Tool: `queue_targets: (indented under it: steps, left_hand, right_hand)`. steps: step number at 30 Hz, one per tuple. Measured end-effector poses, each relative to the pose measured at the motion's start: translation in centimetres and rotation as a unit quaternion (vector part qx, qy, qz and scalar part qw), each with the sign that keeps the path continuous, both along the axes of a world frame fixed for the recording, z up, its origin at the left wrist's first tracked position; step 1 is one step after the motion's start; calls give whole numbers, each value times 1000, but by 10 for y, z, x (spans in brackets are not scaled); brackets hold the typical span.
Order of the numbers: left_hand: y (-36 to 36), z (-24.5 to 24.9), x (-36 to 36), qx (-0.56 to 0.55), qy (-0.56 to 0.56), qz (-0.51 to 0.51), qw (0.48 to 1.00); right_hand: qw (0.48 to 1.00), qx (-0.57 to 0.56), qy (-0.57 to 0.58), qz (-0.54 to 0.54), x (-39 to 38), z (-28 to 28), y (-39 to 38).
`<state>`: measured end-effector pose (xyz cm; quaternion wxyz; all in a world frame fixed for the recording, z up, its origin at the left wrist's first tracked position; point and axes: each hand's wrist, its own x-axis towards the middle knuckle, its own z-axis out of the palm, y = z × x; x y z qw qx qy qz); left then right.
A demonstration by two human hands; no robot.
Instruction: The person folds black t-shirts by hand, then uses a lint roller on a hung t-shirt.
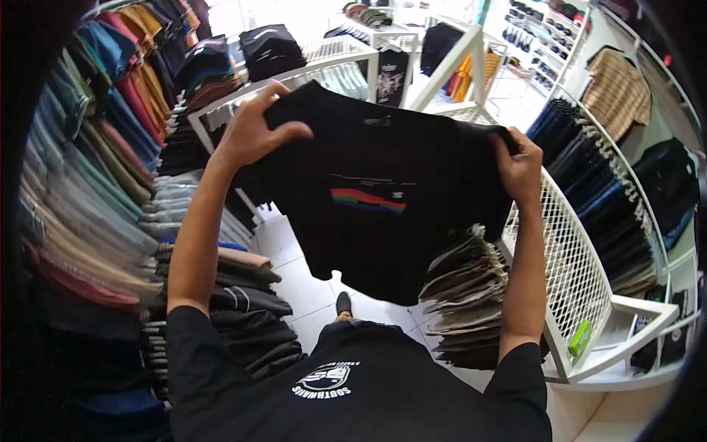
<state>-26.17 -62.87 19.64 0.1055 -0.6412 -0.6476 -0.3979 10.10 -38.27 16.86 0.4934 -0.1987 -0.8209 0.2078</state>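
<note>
A black T-shirt [368,158] hangs spread out in the air, with a red, green and blue stripe print on its front. My left hand [259,131] grips its upper left part, with the thumb stretched out along the cloth and the fingertips partly hidden. Its upper right part is pinched in my right hand [520,163], fingers closed on the fabric. The lower edge of the shirt hangs free above the white tiled floor.
Hanging clothes [110,140] line the left side. Folded shirts [272,53] lie on a white rack ahead. Stacked garments [471,302] sit beside a white mesh rack [567,258] at right. Hanging jeans [589,177] stand behind it. A green object [580,339] lies on the mesh.
</note>
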Motion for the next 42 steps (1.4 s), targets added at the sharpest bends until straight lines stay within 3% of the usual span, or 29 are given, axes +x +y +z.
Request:
queue_targets:
  steps: [3,5,7,8,9,10,14,15,17,18,19,20,21,23,25,26,29,31,33,35,37,39,41,42]
  left_hand:
    - [-4,-5,-30,-250,79,34,965]
    - [-5,-14,-50,-287,92,87,950]
    - [-1,-19,-73,-364,105,210,901]
    - [1,-32,-92,-364,107,206,902]
    - [4,-52,-116,-295,133,222,920]
    - [8,-54,-117,-223,158,237,932]
    - [41,-44,-85,-129,151,313,929]
    - [53,-49,-87,-40,133,301,944]
    - [67,-29,-64,-14,-69,164,984]
    - [79,-30,-65,19,-156,22,987]
    - [87,-21,-50,49,-238,-123,962]
    - [90,-15,-35,33,-284,-177,942]
    - [90,-5,-12,18,-297,-223,928]
    - [92,5,21,-27,-336,-311,889]
    - [96,14,48,-70,-361,-364,856]
    - [99,18,58,-91,-394,-429,808]
    - [110,25,80,-82,-373,-496,780]
    - [113,32,87,-92,-374,-518,764]
    - [120,37,86,-114,-403,-574,704]
    - [128,41,79,-119,-411,-596,679]
    - [135,45,72,-118,-493,-614,605]
    - [139,49,65,-111,-558,-629,531]
    - [158,40,54,-57,-507,-597,619]
    - [170,31,47,-63,-490,-571,656]
  right_hand:
    - [1000,-10,7,0,-7,3,-7]
    - [1000,-27,-4,2,-5,4,-14]
    - [999,-46,-13,-2,3,1,-19]
    - [998,-57,-20,-18,9,-1,-22]
    - [997,-67,-26,-34,15,-2,-25]
    - [996,-77,-14,-31,19,-3,-34]
    - [982,-175,-62,16,53,-15,-59]
    - [972,-212,-88,56,63,-13,-70]
    - [933,-264,-134,202,84,-38,-64]
    - [896,-302,-175,274,89,-33,-69]
    - [851,-337,-213,342,93,-27,-71]
    - [836,-360,-186,370,88,-38,-68]
    - [859,-326,-166,358,78,-40,-67]
    - [882,-395,-109,231,47,-47,-69]
    - [906,-384,-35,173,11,-69,-50]
    - [917,-370,4,151,-8,-76,-43]
    - [922,-345,136,111,-58,-101,-27]
    - [877,-353,218,241,-75,-83,-35]
    - [818,-442,285,235,-81,-89,-35]
    - [812,-398,367,219,-85,-86,-35]
    - [816,-387,389,183,-80,-80,-34]
    - [842,-291,423,167,-78,-62,-42]
    - [849,-276,434,123,-80,-60,-42]
    - [887,-232,392,77,-80,-53,-47]
